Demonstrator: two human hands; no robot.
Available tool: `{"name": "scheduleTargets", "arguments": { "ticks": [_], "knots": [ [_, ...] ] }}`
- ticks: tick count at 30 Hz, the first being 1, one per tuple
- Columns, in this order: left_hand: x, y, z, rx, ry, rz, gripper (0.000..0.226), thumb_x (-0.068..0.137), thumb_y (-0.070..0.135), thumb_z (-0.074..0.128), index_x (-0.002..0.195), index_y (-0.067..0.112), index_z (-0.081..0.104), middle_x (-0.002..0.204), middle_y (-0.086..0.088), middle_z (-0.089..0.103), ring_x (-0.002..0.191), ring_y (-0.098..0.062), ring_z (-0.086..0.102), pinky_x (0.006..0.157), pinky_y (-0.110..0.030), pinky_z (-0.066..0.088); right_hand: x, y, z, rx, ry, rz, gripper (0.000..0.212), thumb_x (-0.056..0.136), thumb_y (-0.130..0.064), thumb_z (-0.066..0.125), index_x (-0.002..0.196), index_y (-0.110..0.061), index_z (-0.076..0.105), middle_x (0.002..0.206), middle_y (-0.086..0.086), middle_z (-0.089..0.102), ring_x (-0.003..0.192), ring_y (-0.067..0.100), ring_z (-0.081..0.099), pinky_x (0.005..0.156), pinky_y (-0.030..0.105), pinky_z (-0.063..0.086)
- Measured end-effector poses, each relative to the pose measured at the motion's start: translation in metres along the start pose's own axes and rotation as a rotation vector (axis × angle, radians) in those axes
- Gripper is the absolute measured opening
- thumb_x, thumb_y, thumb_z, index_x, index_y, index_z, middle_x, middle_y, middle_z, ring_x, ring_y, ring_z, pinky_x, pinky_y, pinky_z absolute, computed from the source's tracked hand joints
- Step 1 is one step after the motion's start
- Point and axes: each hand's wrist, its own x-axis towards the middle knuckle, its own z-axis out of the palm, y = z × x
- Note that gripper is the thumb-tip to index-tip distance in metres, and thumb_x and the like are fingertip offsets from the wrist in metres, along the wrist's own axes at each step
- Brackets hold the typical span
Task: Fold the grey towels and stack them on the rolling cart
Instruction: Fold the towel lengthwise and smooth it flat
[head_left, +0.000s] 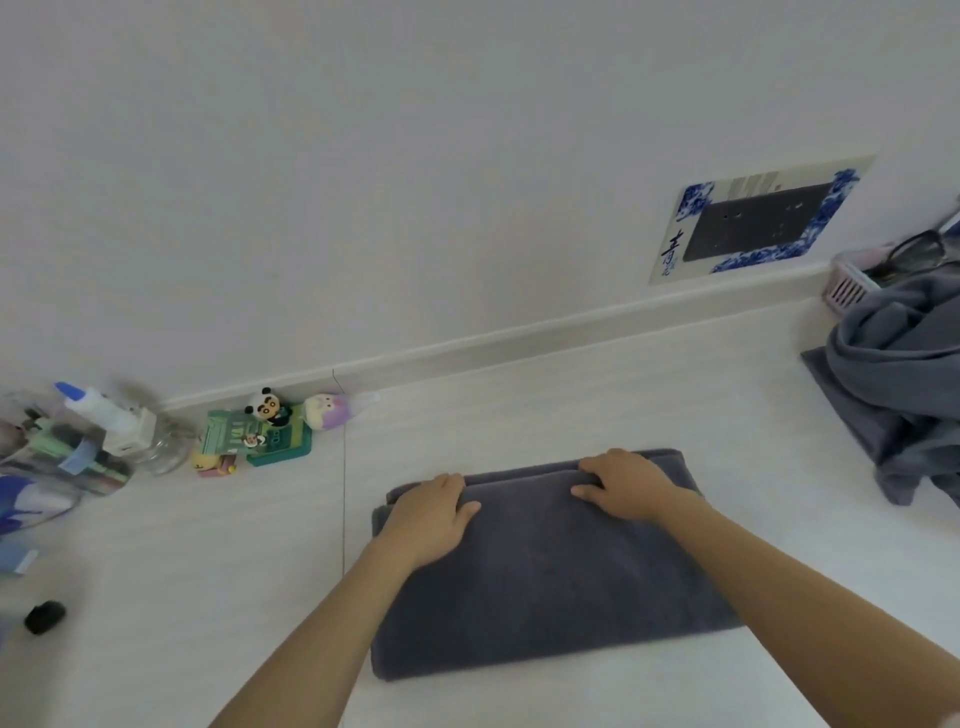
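Starting at the far left: a clear container sits by the wall, crammed with a white bottle with a blue cap and other small items too blurred to name. Beside it, a panda figure and a purple-and-white plush stand over a green tray against the baseboard.

Now to the action. The grey towel lies on the white worktop, already folded into a thick rectangle. The left hand rests palm-down near the far left corner, its fingers curled over the far edge, thumb spread on top; whether that grip actually pinches cloth or only presses, I can't tell. The right hand mirrors it near the far right corner, fingers hooked over the same edge.

This looks like the next fold being set up. To do it well, I'd say both hands should take all layers of that far edge together, keep the corners level, bring the edge toward the near side in one even motion, then smooth flat so the stack sits square.

Over on the right, a heap of unfolded grey towels waits, well apart from the folded one. Behind it, a pink slotted basket holds what seem to be dark straps or cords. No rolling cart is in view.
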Motion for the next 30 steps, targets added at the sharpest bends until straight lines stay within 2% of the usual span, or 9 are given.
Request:
{"name": "scheduleTargets", "arguments": {
  "ticks": [2, 5, 11, 16, 19, 21, 24, 27, 30],
  "knots": [
    [0.003, 0.000, -0.002, 0.032, 0.013, 0.009, 0.036, 0.100, 0.045, 0.031, 0.117, 0.016, 0.045, 0.113, -0.009, 0.063, 0.100, -0.029, 0.059, 0.080, -0.038, 0.042, 0.001, 0.005, -0.003, 0.048, -0.006, 0.014, 0.025, 0.097, -0.045, 0.038, 0.090, -0.021, 0.046, 0.105, 0.006, 0.065, 0.098, 0.026, 0.057, 0.074, 0.033, 0.039],
    [0.018, -0.001, -0.007, 0.088, 0.007, 0.019, 0.039, 0.101, 0.045, 0.025, 0.119, 0.014, 0.041, 0.104, -0.012, 0.065, 0.093, -0.031, 0.059, 0.073, -0.037, 0.039, 0.008, 0.007, -0.010, 0.037, 0.008, 0.039, 0.027, 0.098, -0.044, 0.035, 0.088, -0.020, 0.043, 0.103, 0.008, 0.065, 0.096, 0.027, 0.058, 0.070, 0.032, 0.036],
    [0.052, 0.001, 0.001, 0.253, -0.092, 0.030, 0.044, 0.101, 0.047, 0.023, 0.122, 0.014, 0.043, 0.102, -0.008, 0.065, 0.090, -0.027, 0.059, 0.067, -0.033, 0.034, 0.023, 0.009, -0.006, -0.153, -0.031, 0.091, 0.037, 0.098, -0.047, 0.031, 0.113, -0.018, 0.049, 0.105, 0.006, 0.064, 0.095, 0.025, 0.059, 0.070, 0.031, 0.036],
    [0.043, -0.006, 0.017, 0.255, 0.016, -0.007, 0.046, 0.099, 0.052, 0.021, 0.120, 0.018, 0.045, 0.110, -0.005, 0.060, 0.097, -0.024, 0.054, 0.076, -0.035, 0.034, 0.011, 0.032, -0.005, -0.171, -0.061, 0.093, 0.053, 0.081, -0.078, 0.032, 0.087, -0.028, 0.051, 0.082, -0.006, 0.062, 0.080, 0.017, 0.058, 0.081, 0.032, 0.036],
    [0.037, -0.006, 0.026, 0.251, 0.046, -0.063, 0.046, 0.100, 0.050, 0.021, 0.122, 0.017, 0.045, 0.117, -0.005, 0.055, 0.104, -0.023, 0.050, 0.088, -0.036, 0.036, 0.007, 0.049, -0.014, -0.229, -0.086, 0.174, 0.058, 0.077, -0.082, 0.031, 0.080, -0.029, 0.055, 0.078, -0.010, 0.060, 0.077, 0.014, 0.054, 0.084, 0.032, 0.031],
    [0.036, -0.001, 0.033, 0.229, 0.185, -0.076, 0.046, 0.100, 0.044, 0.026, 0.126, 0.014, 0.048, 0.123, -0.008, 0.054, 0.111, -0.026, 0.049, 0.099, -0.040, 0.035, 0.004, 0.050, -0.013, -0.286, -0.007, 0.212, 0.053, 0.082, -0.075, 0.034, 0.089, -0.028, 0.057, 0.092, -0.006, 0.061, 0.091, 0.017, 0.053, 0.086, 0.033, 0.030],
    [0.031, 0.021, 0.045, 0.124, 0.421, 0.079, 0.050, 0.093, 0.035, 0.033, 0.127, 0.008, 0.058, 0.132, -0.015, 0.056, 0.123, -0.032, 0.051, 0.112, -0.047, 0.028, 0.001, 0.024, 0.008, -0.164, 0.330, 0.159, 0.043, 0.089, -0.051, 0.040, 0.107, -0.019, 0.062, 0.110, 0.002, 0.062, 0.107, 0.027, 0.053, 0.092, 0.040, 0.035],
    [0.021, 0.050, 0.065, 0.076, 0.316, 0.185, 0.054, 0.091, 0.039, 0.036, 0.138, 0.014, 0.048, 0.147, -0.013, 0.042, 0.137, -0.030, 0.035, 0.111, -0.047, 0.017, -0.002, -0.023, 0.043, -0.051, 0.483, 0.048, 0.047, 0.087, -0.039, 0.034, 0.110, -0.016, 0.068, 0.115, 0.006, 0.067, 0.109, 0.029, 0.061, 0.095, 0.040, 0.040],
    [0.017, 0.047, 0.077, 0.094, 0.219, 0.103, 0.059, 0.092, 0.045, 0.035, 0.146, 0.022, 0.034, 0.153, -0.007, 0.032, 0.142, -0.026, 0.024, 0.111, -0.049, 0.012, -0.008, -0.037, 0.070, -0.006, 0.404, 0.048, 0.049, 0.094, -0.041, 0.030, 0.132, -0.021, 0.054, 0.137, 0.003, 0.053, 0.128, 0.023, 0.048, 0.108, 0.038, 0.022]
  ]
}}
